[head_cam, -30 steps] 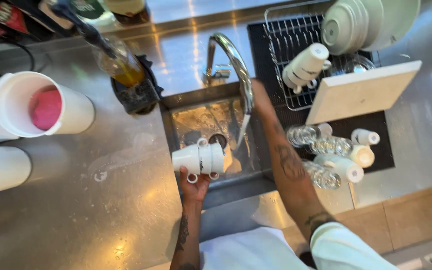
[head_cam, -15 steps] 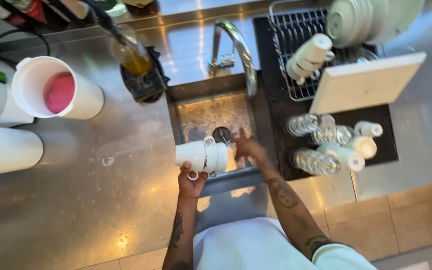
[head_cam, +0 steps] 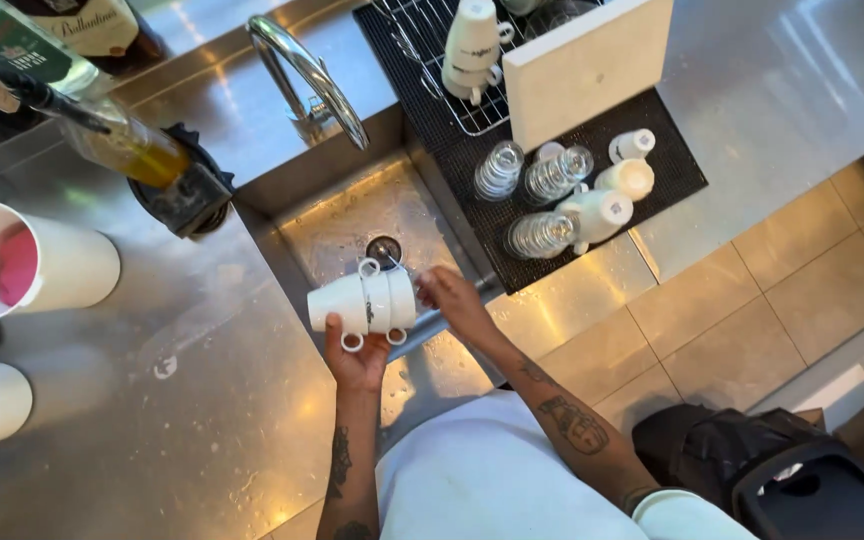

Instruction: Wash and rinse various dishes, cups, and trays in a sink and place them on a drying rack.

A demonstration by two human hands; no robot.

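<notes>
Bright, even daylight over a steel counter, with sharp focus in the middle and softness at the edges.

We see hard glare on the steel counter left of the sink, and warm patches gleaming on the sink floor and along the curved faucet. Shadows stay soft and short beside the sink. Our view bends at the edges: the bottles far left of the sink lean and blur slightly, and the dark bag at lower right looks soft.

A person in a white short-sleeved top, bare forearms marked with dark tattoos; left hand and right hand bare, no gloves, rings or watch visible
</notes>
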